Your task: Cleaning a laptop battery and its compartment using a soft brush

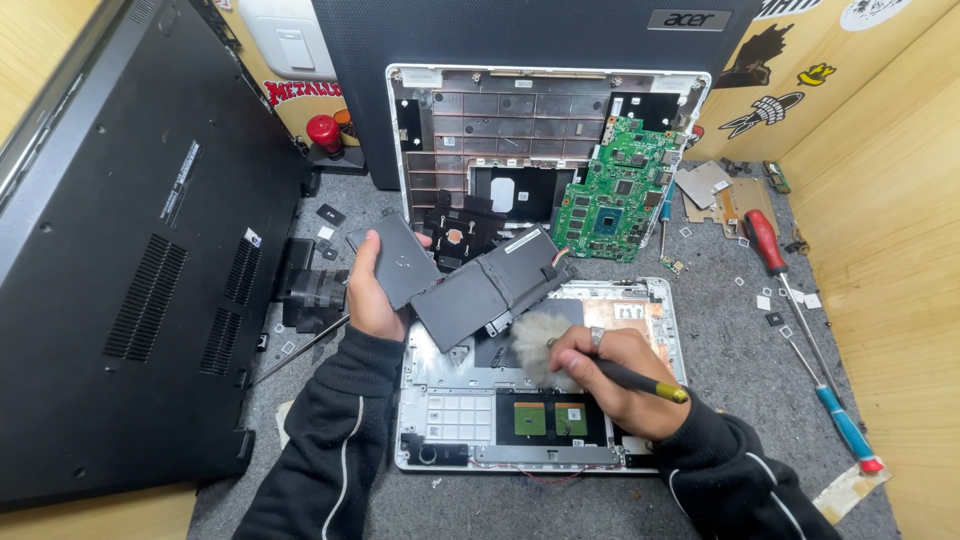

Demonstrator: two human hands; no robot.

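My left hand [372, 295] grips a flat dark-grey laptop battery pack [470, 285] by its left cell and lifts it, tilted, over an opened white laptop base [655, 300]. My right hand [610, 375] holds a brush with a black and yellow handle [640, 380]. Its soft grey bristles [535, 340] rest on the base just under the battery. Two small green boards [550, 417] show in the lower part of the base.
A second opened white laptop shell [420, 130] stands behind with a green mainboard [615, 195]. A large black bottom cover [130, 250] leans at the left. A red-handled screwdriver [765, 240] and a blue-handled one [840, 420] lie at right among small parts. Wooden walls surround the grey mat.
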